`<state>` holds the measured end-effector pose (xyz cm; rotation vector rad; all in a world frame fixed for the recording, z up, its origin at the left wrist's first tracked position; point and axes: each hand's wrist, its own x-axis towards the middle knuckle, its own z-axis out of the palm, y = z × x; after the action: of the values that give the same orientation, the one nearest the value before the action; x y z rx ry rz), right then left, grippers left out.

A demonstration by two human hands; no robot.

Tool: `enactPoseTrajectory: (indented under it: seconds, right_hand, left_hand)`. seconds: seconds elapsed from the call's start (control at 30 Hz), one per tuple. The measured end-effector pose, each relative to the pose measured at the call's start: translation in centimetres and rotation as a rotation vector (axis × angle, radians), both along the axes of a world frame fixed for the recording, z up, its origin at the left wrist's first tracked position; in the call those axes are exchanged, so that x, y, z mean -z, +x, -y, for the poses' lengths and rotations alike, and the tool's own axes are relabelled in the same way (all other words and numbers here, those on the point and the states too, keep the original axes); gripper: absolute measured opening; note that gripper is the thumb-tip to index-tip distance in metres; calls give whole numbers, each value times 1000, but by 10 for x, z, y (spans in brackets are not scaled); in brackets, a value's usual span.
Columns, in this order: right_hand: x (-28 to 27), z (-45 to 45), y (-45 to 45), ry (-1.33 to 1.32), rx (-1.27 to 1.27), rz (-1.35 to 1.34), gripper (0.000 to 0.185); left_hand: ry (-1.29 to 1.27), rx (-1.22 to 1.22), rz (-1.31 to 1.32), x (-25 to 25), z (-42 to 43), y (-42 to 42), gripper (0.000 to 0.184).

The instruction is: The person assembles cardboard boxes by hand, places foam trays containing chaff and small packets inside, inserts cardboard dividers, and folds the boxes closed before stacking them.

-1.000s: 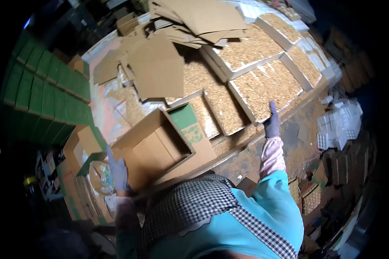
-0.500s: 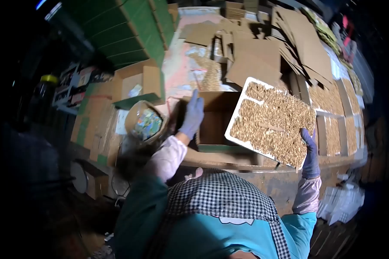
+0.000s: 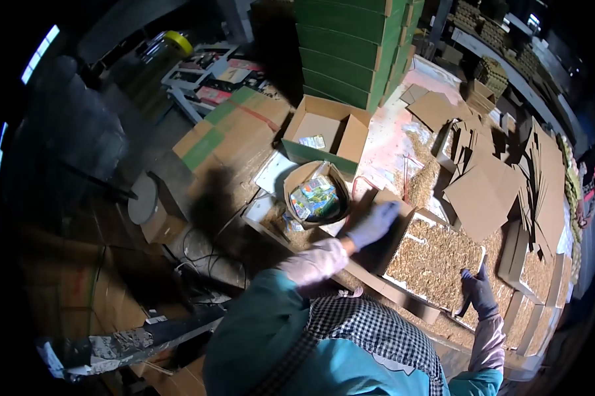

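Head view, items listed from the fingers outward. Right hand (image 3: pixel 479 290), gloved: the fingers were closed on the near right edge of a white tray (image 3: pixel 433 261) filled with dry flakes. Left hand (image 3: pixel 375 226), gloved: it was reaching over a cardboard box (image 3: pixel 391 200), fingers blurred; whether they gripped its wall or merely hung there could not be told.

Location of the tray: close against the right side of the box, roughly level.

Recent change: one second earlier the right hand was at a tray among the others on the table (image 3: pixel 384 146); half a second earlier the tray was raised and steeply slanted. By this moment it had flattened out, and the view had swung leftward. For the work in hand, this placed tray and box side by side, one hand at each.

Next outward, left: one round container (image 3: pixel 292 183) held printed packets (image 3: pixel 316 198); behind it stood one green-sided carton (image 3: pixel 314 156), its top uncovered, a further packet (image 3: pixel 312 141) inside. Beyond: stacked green boxes (image 3: pixel 340 59). Right: loose cardboard sheets (image 3: pixel 485 191) and more filled trays (image 3: pixel 537 274).

Obscured: the box interior lay in deep shadow; the tray's underside was unseen, so whether it rested on the box, on the table or in the air remained uncertain. The stacked green boxes were cut off at the top, and lettering on the packets was illegible.
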<state>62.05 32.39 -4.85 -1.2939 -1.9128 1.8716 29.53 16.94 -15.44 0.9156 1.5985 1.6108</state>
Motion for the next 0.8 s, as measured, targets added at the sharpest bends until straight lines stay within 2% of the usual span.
enactPoseTrajectory:
  seconds: [0.03,0.07,0.1,0.17,0.2,0.23,0.27,0.33,0.37,0.4,0.47,0.53,0.57,0.6,0.67,0.73,0.77,0.8]
  right_hand:
    - [1,-2,0,29,-49,44,48]
    - [25,-10,9,318,-182,77,53]
    - [44,-12,14,492,-220,233,48]
    - [58,-10,7,789,-238,563,45]
    - [59,-1,-7,911,-211,735,46]
    - [58,-3,-14,924,-326,829,50]
    - [58,-2,-19,948,-343,882,51]
    - [49,9,-25,1007,-413,907,49]
    - [51,15,-24,1022,-381,934,48]
    - [26,28,-31,1030,-391,863,46]
    - [-17,43,-39,1111,-118,480,35]
    - [-24,11,-11,1150,72,282,38]
    - [-29,-11,-4,1289,24,421,44]
    - [-12,-37,15,1227,-67,465,58]
    - [31,-76,34,1196,-306,799,72]
    - [75,-108,42,1033,-400,773,82]
    - [84,-115,42,1024,-431,751,78]
    - [92,-118,41,1023,-359,641,54]
  left_hand:
    - [-62,-66,-466,14,20,-26,23]
    - [-123,-112,-925,22,42,-53,21]
    - [-544,-129,-767,12,60,-70,23]
    - [-743,-306,-835,20,82,-94,24]
    - [-771,-338,-1025,57,90,-115,26]
    - [-760,-389,-985,68,87,-131,25]
    - [-790,-427,-997,54,82,-135,27]
    - [-849,-433,-1104,71,76,-156,31]
    - [-990,-377,-1071,77,71,-162,34]
    - [-1131,-324,-1033,77,66,-165,38]
    - [-1120,-292,-1047,87,67,-171,38]
    - [-1189,-290,-974,103,62,-183,38]
    - [-1196,-285,-972,107,62,-182,38]
    - [-1179,-287,-1012,97,62,-177,31]
    - [-1161,-289,-1059,73,64,-173,26]
    - [-632,-200,-1305,51,81,-168,19]
    - [-544,-237,-1334,28,82,-155,13]
    - [-544,-224,-1333,5,78,-142,13]
